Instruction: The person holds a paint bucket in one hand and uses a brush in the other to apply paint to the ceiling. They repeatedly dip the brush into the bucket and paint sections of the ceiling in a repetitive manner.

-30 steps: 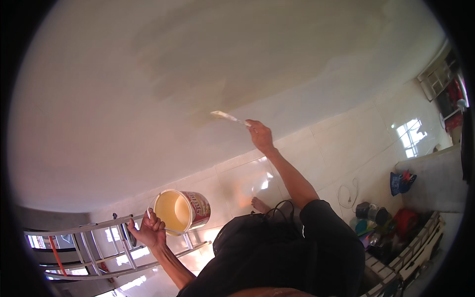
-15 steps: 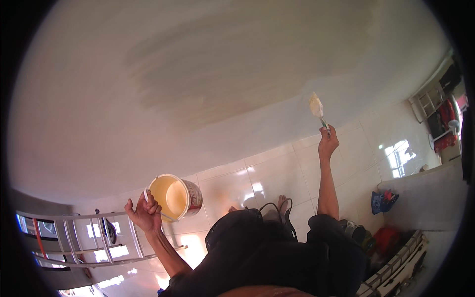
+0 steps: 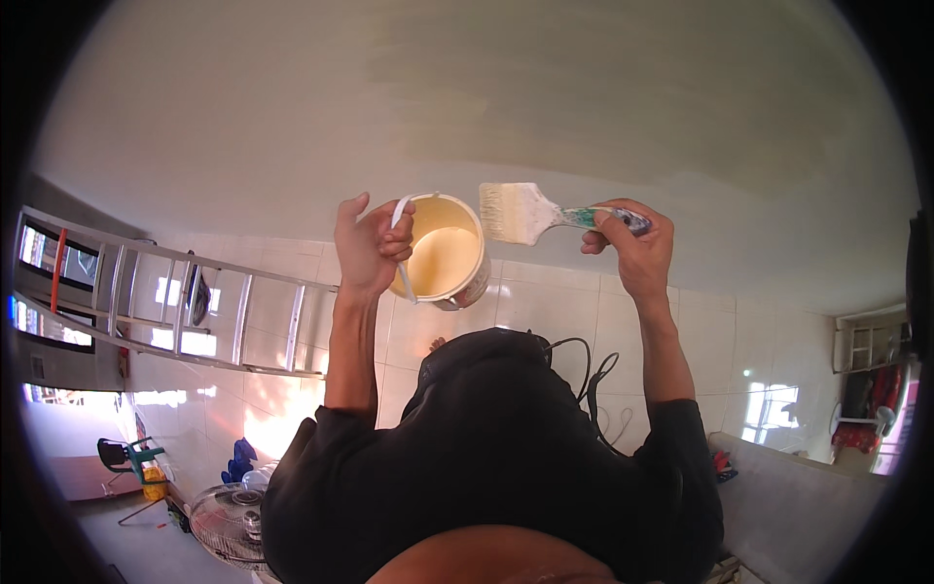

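My left hand [image 3: 377, 241] is closed round the white handle of a paint bucket [image 3: 474, 263], holding it up in front of me with its mouth tilted toward me. Cream-coloured paint [image 3: 444, 261] shows inside. In my right hand [image 3: 637, 243] is a wide paintbrush [image 3: 516, 214], gripped by its green and dark handle. Its pale, paint-coated bristles point left, just right of the bucket's rim and apart from it. Beyond both hands rises the wall [image 3: 623, 107], with a darker, streaky patch across its upper part.
A metal ladder [image 3: 243, 316] stands at the left. Behind it, a standing fan [image 3: 233, 521] and a green chair [image 3: 136, 455] are at the lower left. Cables [image 3: 591, 384] hang by my body over the tiled floor [image 3: 715, 336]. A low partition [image 3: 798, 487] is at the right.
The bucket has come up and to the right with my left hand. My right hand has brought the brush leftward, close to the bucket, its bristles turning from up to left.
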`<move>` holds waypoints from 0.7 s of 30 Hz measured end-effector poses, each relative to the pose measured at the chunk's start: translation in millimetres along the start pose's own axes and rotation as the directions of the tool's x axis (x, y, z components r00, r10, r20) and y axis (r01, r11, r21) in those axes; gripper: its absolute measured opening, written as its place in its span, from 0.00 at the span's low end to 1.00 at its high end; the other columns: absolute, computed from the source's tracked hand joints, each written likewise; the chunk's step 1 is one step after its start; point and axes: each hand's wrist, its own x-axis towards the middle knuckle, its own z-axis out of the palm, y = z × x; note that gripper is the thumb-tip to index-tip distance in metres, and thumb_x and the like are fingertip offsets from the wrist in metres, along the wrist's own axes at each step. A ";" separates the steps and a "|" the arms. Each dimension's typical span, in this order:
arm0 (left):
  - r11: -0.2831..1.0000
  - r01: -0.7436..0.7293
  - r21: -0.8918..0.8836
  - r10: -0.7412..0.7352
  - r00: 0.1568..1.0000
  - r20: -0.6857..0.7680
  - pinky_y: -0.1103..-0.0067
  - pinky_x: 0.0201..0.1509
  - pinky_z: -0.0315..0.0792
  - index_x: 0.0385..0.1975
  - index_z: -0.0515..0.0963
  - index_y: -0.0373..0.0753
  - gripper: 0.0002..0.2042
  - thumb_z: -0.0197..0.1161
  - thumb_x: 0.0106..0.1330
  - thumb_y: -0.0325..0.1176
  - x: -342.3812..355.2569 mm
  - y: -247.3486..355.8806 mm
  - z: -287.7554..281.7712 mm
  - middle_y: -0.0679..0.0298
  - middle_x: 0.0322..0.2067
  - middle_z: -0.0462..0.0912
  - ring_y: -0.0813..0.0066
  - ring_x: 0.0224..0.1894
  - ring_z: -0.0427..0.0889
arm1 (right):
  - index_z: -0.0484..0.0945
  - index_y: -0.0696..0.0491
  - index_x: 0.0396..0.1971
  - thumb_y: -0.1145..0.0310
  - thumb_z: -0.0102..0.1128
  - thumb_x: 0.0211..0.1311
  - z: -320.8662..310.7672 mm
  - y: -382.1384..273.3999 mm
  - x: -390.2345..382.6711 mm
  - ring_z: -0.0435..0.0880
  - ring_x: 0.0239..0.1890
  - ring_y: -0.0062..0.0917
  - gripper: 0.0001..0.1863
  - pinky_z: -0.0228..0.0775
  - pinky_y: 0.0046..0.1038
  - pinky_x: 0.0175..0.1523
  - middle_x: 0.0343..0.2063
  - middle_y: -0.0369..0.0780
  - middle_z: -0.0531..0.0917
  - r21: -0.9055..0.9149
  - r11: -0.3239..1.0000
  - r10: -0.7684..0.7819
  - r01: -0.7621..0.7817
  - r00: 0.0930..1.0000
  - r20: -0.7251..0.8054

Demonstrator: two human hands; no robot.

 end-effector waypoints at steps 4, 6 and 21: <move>0.999 0.034 0.035 -0.038 0.994 0.107 0.88 0.21 0.46 0.41 0.75 0.32 0.34 0.44 0.64 0.64 17.3 -11.5 32.9 0.78 0.19 0.57 0.90 0.16 0.50 | 0.85 0.64 0.30 0.72 0.64 0.59 17.8 -13.7 15.8 0.83 0.20 0.20 0.08 0.74 0.22 0.26 0.17 0.39 0.83 -0.213 0.976 -0.026 0.054 0.990 0.135; 0.998 0.035 0.061 -0.042 0.991 0.124 0.88 0.20 0.45 0.41 0.75 0.32 0.34 0.44 0.65 0.64 22.7 -13.9 50.6 0.78 0.19 0.57 0.91 0.16 0.50 | 0.85 0.62 0.27 0.69 0.65 0.56 23.3 -5.3 23.0 0.80 0.17 0.18 0.09 0.71 0.23 0.24 0.13 0.39 0.81 -0.363 0.920 -0.086 0.151 0.978 0.189; 0.993 0.103 0.061 -0.115 0.967 0.227 0.89 0.20 0.48 0.42 0.77 0.29 0.32 0.47 0.66 0.60 38.4 -14.1 93.1 0.76 0.19 0.61 0.91 0.17 0.51 | 0.85 0.58 0.22 0.58 0.64 0.50 59.3 67.8 42.5 0.82 0.22 0.45 0.16 0.75 0.42 0.35 0.16 0.49 0.81 -0.800 0.483 0.067 0.356 0.896 0.439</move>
